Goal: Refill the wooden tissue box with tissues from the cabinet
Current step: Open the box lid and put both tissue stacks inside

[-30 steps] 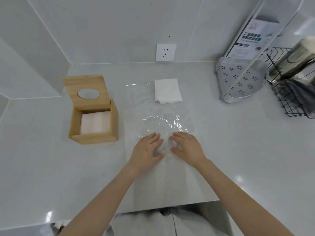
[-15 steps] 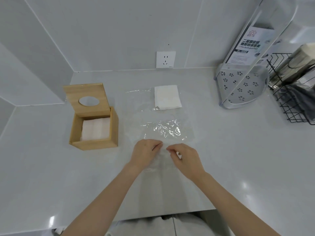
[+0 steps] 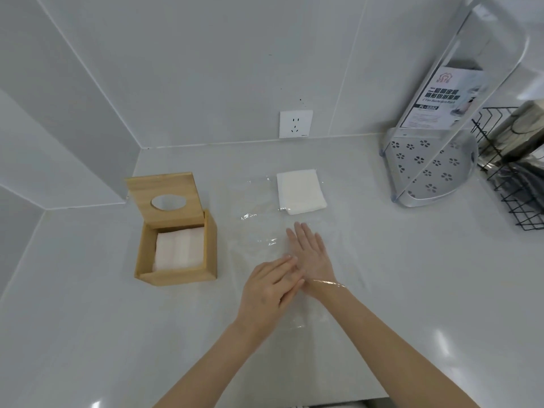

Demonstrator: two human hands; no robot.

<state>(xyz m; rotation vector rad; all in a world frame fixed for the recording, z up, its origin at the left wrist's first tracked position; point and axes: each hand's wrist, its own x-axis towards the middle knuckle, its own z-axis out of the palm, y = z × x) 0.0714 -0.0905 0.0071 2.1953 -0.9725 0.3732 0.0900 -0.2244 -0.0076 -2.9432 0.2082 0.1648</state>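
Hands had shifted in the half-second before this moment: both had been pinching at the near end of the clear plastic wrapper on the worktop, and now the right hand lay flat and spread, fingers reaching toward the far end, apparently slipped inside the bag, since a glinting plastic edge crossed its wrist. The left hand rested open beside it, its fingertips touching the base of the right hand and pressing the film down; neither hand held anything closed in a grip. The wooden tissue box stood just left of the wrapper with its lid tipped up at the back, and a white stack of tissues already sat inside it. A smaller folded stack of tissues lay at the far end of the wrapper, whether in the film or on it could not be told. Judged from this, the reach into the bag was aimed at fetching that remaining stack, so the refill looked partly done, with the last tissues yet to go into the box and the lid yet to be shut. Off to the right, well apart, stood a packaged corner rack and a black wire basket.
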